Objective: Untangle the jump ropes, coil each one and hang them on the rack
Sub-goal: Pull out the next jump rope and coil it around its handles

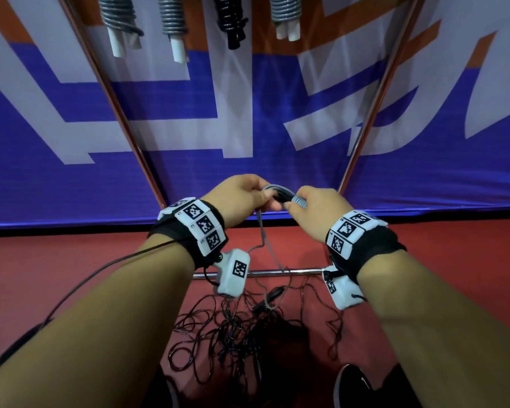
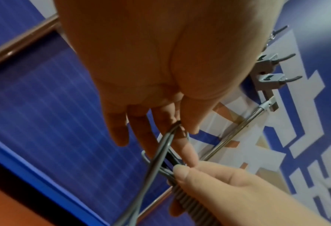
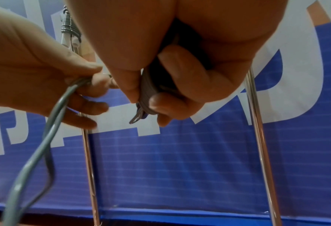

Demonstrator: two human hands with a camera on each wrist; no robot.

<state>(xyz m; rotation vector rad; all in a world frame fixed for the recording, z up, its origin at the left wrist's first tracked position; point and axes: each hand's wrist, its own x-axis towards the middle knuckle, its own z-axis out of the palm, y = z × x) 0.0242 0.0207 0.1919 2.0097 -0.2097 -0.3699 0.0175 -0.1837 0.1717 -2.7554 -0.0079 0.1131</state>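
A large banner (image 1: 248, 119) fills the upper half of the head view, from nine o'clock across to three o'clock, printed in deep blue with big pale grey-white block shapes and orange patches along the top edge. Its lower hem meets a dark strip just above a red floor (image 1: 71, 260), which spreads across the lower half of the view. At five o'clock, near the bottom edge, sits a black shoe (image 1: 352, 384) with a pale mark on its side. Each forearm wears a black wrist strap (image 1: 186, 231) carrying white blocks printed with square black-and-white codes.
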